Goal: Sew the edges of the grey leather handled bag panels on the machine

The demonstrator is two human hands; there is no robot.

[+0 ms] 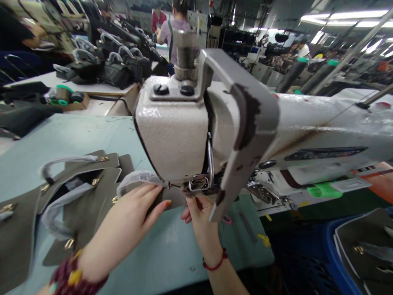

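Extends the left hand [133, 211] from the lower left toward the head of the sewing machine [172, 135], with the back turned up and the forearm on a slant. Stretches the fingers long and close together, with the tips just beside the machine's lower left edge. Points the thumb out to the right, well parted from the fingers, with an orange nail showing. Lies outspread over the grey-brown panel [179, 197], not closed around it. Nears a clear-wrapped handle [138, 178] just beyond the fingers; cannot tell whether touching it. Wears a thick dark red bracelet [76, 278] with yellow parts on this wrist.

Holds the right hand [199, 209] up from the lower middle, with the forearm leaning toward the lower right. Points upward under the machine head, beside the slanting metal guard [254, 127], with some fingers curled over to the left. Disappears at the tips behind the machine's lower metal parts; cannot tell whether pinching the panel's edge or only resting against it. Wears a thin red cord [215, 262] at the wrist.

Sets the panel between both hands on the light green table [162, 258], partly beneath the machine head. Shows more bag pieces [18, 237] to the left.
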